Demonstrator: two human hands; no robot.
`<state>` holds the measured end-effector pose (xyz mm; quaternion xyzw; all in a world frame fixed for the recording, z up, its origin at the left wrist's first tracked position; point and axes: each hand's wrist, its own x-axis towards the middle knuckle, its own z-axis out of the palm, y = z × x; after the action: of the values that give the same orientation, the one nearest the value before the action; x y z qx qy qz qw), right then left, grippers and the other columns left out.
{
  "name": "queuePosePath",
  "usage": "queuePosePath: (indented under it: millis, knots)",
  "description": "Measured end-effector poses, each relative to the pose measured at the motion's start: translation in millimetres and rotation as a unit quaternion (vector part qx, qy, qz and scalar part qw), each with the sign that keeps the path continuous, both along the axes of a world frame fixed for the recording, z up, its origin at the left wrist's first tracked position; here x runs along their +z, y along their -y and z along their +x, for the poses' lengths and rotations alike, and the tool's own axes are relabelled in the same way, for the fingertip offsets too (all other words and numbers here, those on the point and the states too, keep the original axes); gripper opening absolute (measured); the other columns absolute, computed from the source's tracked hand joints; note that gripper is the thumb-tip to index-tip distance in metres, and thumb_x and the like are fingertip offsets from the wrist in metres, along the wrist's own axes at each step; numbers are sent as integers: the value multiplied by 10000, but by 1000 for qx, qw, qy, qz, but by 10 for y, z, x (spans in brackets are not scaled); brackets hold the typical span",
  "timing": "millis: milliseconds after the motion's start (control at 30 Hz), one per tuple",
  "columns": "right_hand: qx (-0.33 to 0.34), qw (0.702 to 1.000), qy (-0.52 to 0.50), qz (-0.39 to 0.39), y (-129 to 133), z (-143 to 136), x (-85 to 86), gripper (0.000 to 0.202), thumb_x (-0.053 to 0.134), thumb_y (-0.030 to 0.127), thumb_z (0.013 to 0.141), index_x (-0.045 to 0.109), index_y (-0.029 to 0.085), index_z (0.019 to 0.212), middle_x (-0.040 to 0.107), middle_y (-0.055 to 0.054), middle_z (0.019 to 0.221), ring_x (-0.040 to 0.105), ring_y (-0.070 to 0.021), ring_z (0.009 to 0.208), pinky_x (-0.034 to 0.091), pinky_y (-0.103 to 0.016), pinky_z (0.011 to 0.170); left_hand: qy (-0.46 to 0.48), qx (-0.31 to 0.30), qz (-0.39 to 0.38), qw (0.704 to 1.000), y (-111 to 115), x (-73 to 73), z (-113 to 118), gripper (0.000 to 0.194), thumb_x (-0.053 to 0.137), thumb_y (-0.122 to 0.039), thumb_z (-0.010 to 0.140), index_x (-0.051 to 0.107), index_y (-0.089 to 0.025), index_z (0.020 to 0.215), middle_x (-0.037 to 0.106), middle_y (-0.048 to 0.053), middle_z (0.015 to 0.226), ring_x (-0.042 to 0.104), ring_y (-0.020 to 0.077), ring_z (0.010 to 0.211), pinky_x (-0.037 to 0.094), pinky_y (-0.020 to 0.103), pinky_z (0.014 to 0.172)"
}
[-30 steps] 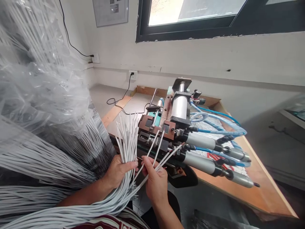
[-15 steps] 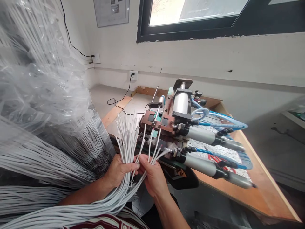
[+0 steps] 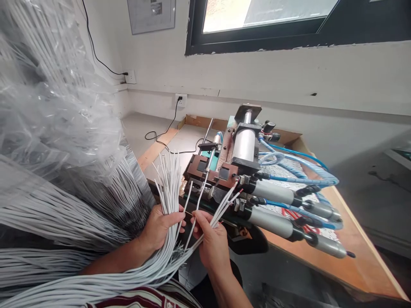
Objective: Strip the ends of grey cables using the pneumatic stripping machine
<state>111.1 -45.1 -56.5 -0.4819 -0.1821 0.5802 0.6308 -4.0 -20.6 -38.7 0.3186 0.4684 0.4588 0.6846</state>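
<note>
My left hand (image 3: pixel 162 226) is closed around a thick bundle of light grey cables (image 3: pixel 170 188), their cut ends pointing up and away from me. To its right, my right hand (image 3: pixel 210 235) pinches one cable between thumb and fingers, its end reaching into the machine. Several more cables (image 3: pixel 223 205) lie in that hand, leaning right, a few with reddish tips. Just beyond both hands sits a pneumatic machine (image 3: pixel 208 169) with brown metal jaw blocks and silver cylinders (image 3: pixel 271 190). Below my hands the cables run down to the left across my lap.
Large heaps of grey cables (image 3: pixel 64 214), partly wrapped in clear plastic (image 3: pixel 64 124), fill the left side. A wooden-edged table (image 3: pixel 362 256) carries the machine. Blue air hoses (image 3: pixel 308 164) loop at its right. A black power cord (image 3: pixel 175 115) runs to a wall socket.
My hands have moved slightly apart. The cables in my right hand now lean further right, with one single cable standing at the jaws. The machine's front parts have shifted a little.
</note>
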Motion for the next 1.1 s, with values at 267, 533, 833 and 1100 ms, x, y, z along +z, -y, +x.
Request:
queuePosePath:
  millis: [267, 533, 833, 1100]
  knots:
    - [96, 991, 75, 51, 43, -28, -60, 233, 724, 354, 630, 704, 157, 752, 612, -14, 611, 473, -117, 538, 357, -238, 514, 27, 11, 43, 999, -11, 19, -7, 249, 771, -160, 484, 617, -115, 674, 607, -24, 543, 531, 103, 475, 434, 236, 498]
    - [-70, 997, 22, 25, -87, -20, 50, 243, 748, 356, 579, 660, 139, 644, 542, 20, 528, 399, -78, 454, 320, -226, 446, 8, 2, 14, 1000, -92, 147, 2, 247, 729, -237, 565, 641, -108, 756, 669, 38, 604, 618, 157, 531, 492, 270, 531]
    - [-57, 986, -151, -50, -323, 2, 174, 319, 815, 314, 435, 625, 140, 623, 514, 41, 511, 401, -66, 421, 339, -211, 397, -10, 5, 36, 999, -161, 224, 88, 265, 743, -223, 549, 625, -114, 760, 648, 12, 582, 616, 147, 495, 489, 235, 472]
    - [32, 998, -40, 47, -177, -18, 62, 267, 729, 381, 623, 655, 138, 702, 529, 23, 515, 456, -93, 491, 367, -236, 506, -10, -26, 62, 998, -139, 138, 91, 210, 739, -171, 554, 618, -120, 718, 626, -7, 549, 583, 129, 515, 457, 231, 510]
